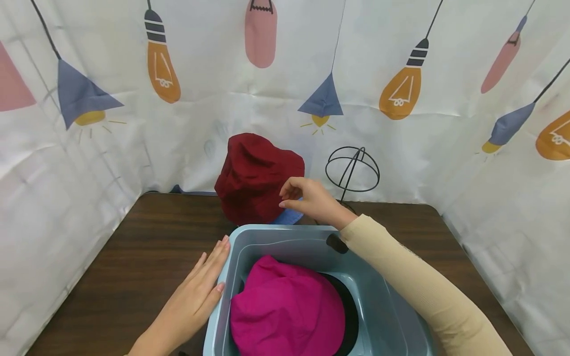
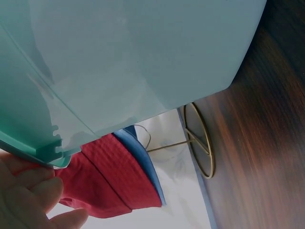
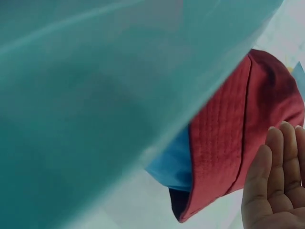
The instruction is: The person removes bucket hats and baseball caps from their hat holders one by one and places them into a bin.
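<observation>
My left hand (image 1: 191,299) rests on the left rim of a light blue plastic bin (image 1: 285,228), its fingers straight. A crumpled magenta hat (image 1: 287,309) lies inside the bin, a black piece (image 1: 349,316) showing along its right edge. Behind the bin a dark red bucket hat (image 1: 256,183) sits raised on a thin wire stand (image 2: 209,157). Blue fabric (image 2: 143,155) shows under its brim in the left wrist view. My right hand (image 1: 316,200) hovers by the red hat's right side, fingers loosely bent and holding nothing; the right wrist view shows its palm facing the hat.
A bare black wire hat stand (image 1: 356,191) rises at the back right, just behind my right wrist. The bin has a dark handle slot (image 1: 337,243) in its far wall. A dark wooden table (image 1: 147,257) lies below, and a lamp-patterned cloth (image 1: 276,99) hangs behind.
</observation>
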The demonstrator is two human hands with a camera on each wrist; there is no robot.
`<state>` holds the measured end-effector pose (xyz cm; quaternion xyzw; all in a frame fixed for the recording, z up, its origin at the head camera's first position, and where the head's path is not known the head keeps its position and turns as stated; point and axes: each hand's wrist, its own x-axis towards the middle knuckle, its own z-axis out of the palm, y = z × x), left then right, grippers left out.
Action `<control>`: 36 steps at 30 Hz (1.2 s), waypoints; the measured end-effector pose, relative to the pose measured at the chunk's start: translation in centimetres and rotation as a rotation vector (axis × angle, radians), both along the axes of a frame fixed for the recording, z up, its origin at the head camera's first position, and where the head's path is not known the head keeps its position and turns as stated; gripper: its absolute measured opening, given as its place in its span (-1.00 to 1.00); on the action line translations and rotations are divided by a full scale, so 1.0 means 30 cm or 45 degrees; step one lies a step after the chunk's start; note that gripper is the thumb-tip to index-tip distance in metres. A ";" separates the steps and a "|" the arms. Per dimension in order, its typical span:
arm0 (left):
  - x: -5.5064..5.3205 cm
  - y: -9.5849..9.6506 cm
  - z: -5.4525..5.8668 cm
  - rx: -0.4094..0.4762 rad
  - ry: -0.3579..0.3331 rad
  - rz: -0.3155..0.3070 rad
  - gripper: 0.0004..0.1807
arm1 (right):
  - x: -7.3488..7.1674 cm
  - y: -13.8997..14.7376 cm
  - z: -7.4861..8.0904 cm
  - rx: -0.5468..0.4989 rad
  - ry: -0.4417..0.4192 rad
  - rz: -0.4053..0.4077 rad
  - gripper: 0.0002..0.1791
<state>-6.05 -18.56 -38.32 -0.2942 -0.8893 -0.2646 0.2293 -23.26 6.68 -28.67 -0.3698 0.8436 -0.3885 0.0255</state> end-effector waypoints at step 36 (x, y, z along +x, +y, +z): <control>0.001 0.005 -0.008 0.046 0.014 0.004 -0.36 | -0.143 -0.107 0.043 -0.127 0.089 -0.260 -0.75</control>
